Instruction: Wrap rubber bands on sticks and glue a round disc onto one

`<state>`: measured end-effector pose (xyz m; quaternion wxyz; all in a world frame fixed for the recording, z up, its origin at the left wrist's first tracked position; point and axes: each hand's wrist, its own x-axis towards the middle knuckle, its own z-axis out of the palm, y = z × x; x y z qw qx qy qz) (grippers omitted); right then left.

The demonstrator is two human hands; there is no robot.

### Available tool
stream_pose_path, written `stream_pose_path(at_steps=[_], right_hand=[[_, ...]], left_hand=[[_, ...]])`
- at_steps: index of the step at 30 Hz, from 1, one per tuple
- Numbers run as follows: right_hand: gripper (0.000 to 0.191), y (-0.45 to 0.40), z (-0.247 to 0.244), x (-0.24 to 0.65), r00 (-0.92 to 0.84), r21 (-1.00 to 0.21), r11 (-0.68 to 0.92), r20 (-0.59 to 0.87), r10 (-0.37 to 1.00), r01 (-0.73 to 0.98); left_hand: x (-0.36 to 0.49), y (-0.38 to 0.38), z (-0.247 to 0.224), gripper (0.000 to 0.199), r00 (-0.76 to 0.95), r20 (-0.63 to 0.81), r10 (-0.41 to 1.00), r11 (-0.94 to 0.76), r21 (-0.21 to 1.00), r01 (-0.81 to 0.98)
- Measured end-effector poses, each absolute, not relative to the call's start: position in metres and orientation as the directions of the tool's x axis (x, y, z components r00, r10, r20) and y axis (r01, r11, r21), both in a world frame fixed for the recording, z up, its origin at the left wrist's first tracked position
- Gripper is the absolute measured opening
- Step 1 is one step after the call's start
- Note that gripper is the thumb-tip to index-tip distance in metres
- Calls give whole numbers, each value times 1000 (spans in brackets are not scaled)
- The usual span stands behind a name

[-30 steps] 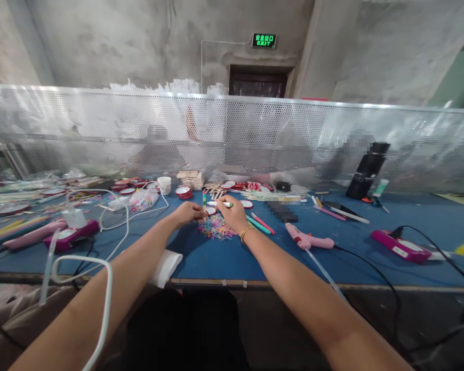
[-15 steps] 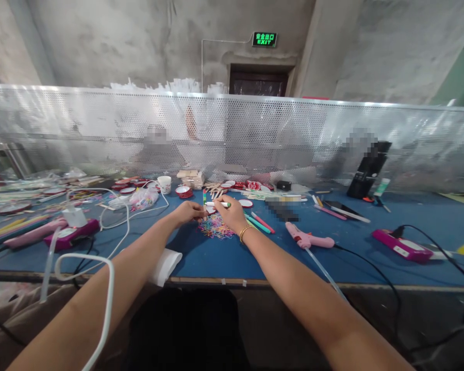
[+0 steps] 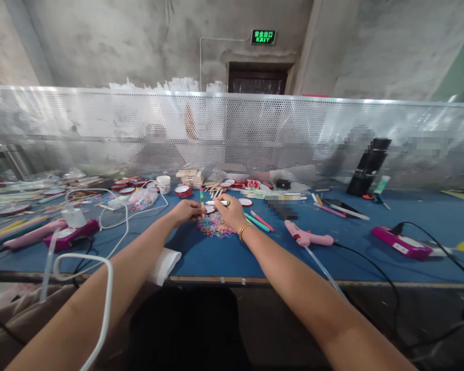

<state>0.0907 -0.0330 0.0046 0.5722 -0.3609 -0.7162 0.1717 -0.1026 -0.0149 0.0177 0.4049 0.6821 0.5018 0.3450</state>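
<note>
My left hand [image 3: 188, 211] pinches the lower part of an upright stick [image 3: 201, 196] with coloured bands, green and red among them. In my right hand [image 3: 232, 210] is a white marker with a green end [image 3: 219, 203], lying level, its tip side toward the stick. Whether the tip touches the stick is too small to tell. Below both hands a pile of colourful rubber bands [image 3: 215, 226] lies on the blue table [image 3: 216, 260]. Green and pink markers [image 3: 260, 221] rest just right of my right wrist.
A pink glue gun [image 3: 307, 238] and a purple power strip [image 3: 400, 243] are on the right. White cables loop over the left side. A paper cup [image 3: 164, 184], wooden sticks and red-rimmed discs stand behind, before a perforated metal screen [image 3: 255, 139].
The stick has shifted slightly left and down in the view, along with a small shift of the whole scene. Both hands keep their holds.
</note>
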Motion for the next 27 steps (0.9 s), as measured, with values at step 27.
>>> stream_pose_path(at_steps=[27], right_hand=[[18, -27, 2, 91, -8, -677, 694, 714, 700, 246]], left_hand=[[-97, -25, 25, 31, 229, 17, 973, -99, 932, 349]])
